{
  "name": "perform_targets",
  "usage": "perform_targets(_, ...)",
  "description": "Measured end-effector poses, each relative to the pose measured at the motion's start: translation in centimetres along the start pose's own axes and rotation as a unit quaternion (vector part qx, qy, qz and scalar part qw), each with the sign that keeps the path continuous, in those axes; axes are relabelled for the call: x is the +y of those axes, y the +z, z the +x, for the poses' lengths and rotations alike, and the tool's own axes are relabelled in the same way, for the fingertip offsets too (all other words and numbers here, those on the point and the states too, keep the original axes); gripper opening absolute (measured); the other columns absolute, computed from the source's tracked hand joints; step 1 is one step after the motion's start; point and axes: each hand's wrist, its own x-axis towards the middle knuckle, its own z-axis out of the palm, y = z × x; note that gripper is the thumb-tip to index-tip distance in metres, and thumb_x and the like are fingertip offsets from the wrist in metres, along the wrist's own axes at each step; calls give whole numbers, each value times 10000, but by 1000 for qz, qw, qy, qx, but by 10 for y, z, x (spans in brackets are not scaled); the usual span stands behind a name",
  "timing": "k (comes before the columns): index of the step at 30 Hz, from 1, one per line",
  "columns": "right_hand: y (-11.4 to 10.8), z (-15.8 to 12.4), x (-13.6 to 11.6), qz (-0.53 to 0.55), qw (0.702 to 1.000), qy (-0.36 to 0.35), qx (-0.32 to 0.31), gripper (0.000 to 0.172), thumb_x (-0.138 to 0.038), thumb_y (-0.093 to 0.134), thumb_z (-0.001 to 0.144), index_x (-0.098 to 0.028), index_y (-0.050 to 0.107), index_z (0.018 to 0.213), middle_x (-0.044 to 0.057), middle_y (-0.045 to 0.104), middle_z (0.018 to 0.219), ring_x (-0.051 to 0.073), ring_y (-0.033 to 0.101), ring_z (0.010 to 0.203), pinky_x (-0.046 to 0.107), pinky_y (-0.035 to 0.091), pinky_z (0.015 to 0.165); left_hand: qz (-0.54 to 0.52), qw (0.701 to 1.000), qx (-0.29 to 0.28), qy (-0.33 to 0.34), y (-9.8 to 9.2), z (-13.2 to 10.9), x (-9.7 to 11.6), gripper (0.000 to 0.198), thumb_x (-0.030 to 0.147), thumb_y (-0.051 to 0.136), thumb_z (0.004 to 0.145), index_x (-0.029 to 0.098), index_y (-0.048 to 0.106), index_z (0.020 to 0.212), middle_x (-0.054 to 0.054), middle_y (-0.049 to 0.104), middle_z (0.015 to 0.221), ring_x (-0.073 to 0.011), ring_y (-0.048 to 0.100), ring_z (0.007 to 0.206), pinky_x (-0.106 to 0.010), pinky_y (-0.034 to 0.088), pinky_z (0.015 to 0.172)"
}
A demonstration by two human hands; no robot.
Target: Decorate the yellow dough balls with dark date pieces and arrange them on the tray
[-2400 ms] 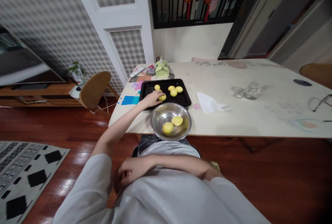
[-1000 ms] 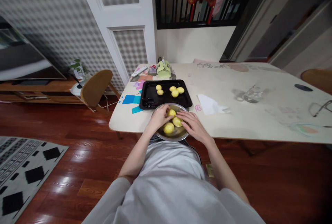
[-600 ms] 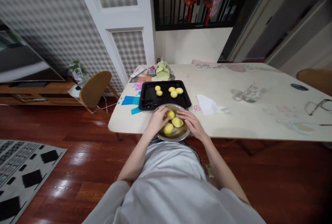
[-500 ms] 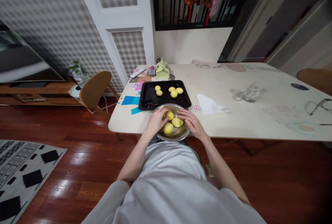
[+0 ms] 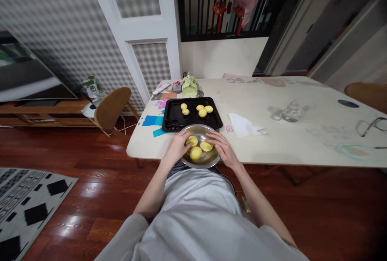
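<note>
A steel bowl (image 5: 209, 161) stands at the table's near edge with three yellow dough pieces in it. My left hand (image 5: 177, 145) is inside the bowl's left side, fingers pinched on a small dough ball (image 5: 192, 141). My right hand (image 5: 220, 146) reaches in from the right, its fingertips closed on a flatter dough lump (image 5: 206, 146). A third ball (image 5: 196, 153) lies loose in front of them. Just behind the bowl is a black baking tray (image 5: 174, 123) with several yellow dough balls (image 5: 202, 112) in its far half.
On the table: a white tissue (image 5: 242, 125) right of the tray, an overturned glass (image 5: 289, 112), spectacles (image 5: 370, 126) far right, a green box (image 5: 189, 84) and blue papers (image 5: 150, 121) at the left end. A wooden chair (image 5: 110, 106) stands at the table's left.
My left hand came back from the tray after leaving a ball there. My right hand rose from my lap. Both hands are now in the bowl, and the small piece has shifted left.
</note>
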Motion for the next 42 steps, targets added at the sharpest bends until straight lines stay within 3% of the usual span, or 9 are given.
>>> perform_targets(5, 4, -2, 2, 12, 1000, 1, 12, 441, -468, 396, 1112, -300, 745, 1323, 83, 691, 1442, 307, 522, 1462, 617, 418, 1227, 14, 999, 15, 25, -3, -3, -3, 221, 156, 713, 920, 193, 701, 1138, -104, 707, 1179, -270, 694, 1063, -396, 580, 958)
perform_targets(8, 5, -2, 2, 15, 1000, -2, 16, 426, -453, 402, 1113, -306, 744, 1320, 77, 698, 1432, 305, 530, 1453, 614, 418, 1222, 25, 997, 37, 67, -7, 7, -12, 199, 165, 672, 945, 190, 698, 1141, -107, 694, 1178, -281, 661, 1135, -432, 550, 1036)
perform_targets(13, 5, -2, 4, 16, 1000, 2, 23, 422, -451, 403, 1112, -308, 753, 1298, 75, 713, 1411, 307, 557, 1426, 608, 431, 1208, 44, 992, 77, 95, -15, 65, -47, 258, 131, 561, 983, 183, 685, 1203, -124, 657, 1281, -268, 626, 1233, -442, 506, 1119)
perform_targets(18, 7, -2, 4, 15, 999, 5, 27, 421, -448, 401, 1111, -307, 753, 1295, 74, 718, 1402, 309, 559, 1427, 611, 433, 1205, 134, 990, -7, 39, -11, 135, -79, 456, 22, 487, 935, 161, 668, 1330, -147, 604, 1422, -267, 571, 1341, -423, 465, 1184)
perform_targets(23, 7, -2, 3, 19, 999, 4, 29, 409, -438, 408, 1111, -309, 753, 1288, 70, 722, 1395, 303, 563, 1423, 609, 430, 1211, 167, 985, -52, 10, 0, 164, -90, 437, -2, 543, 870, 147, 741, 1230, -153, 673, 1285, -285, 629, 1219, -438, 516, 1119)
perform_targets(33, 6, -1, 3, 30, 999, -7, 27, 397, -422, 423, 1109, -303, 754, 1293, 77, 728, 1383, 298, 567, 1417, 603, 447, 1198, 177, 983, -52, -11, -6, 153, -93, 391, 13, 635, 858, 159, 713, 1213, -158, 655, 1271, -313, 623, 1156, -463, 532, 1046)
perform_targets(37, 6, 0, 2, 31, 999, -4, 26, 395, -418, 425, 1108, -300, 753, 1296, 78, 732, 1375, 298, 565, 1416, 602, 452, 1193, 137, 990, -32, 17, -15, 131, -74, 403, 80, 651, 907, 192, 672, 1294, -134, 623, 1311, -287, 648, 1166, -428, 539, 1046)
perform_targets(42, 5, 0, 1, 31, 999, -1, 22, 409, -430, 411, 1112, -294, 759, 1277, 80, 738, 1358, 292, 565, 1411, 595, 447, 1196, -14, 994, -6, 108, -19, 79, -32, 399, 117, 660, 920, 205, 671, 1310, -110, 634, 1266, -267, 666, 1143, -405, 559, 1022)
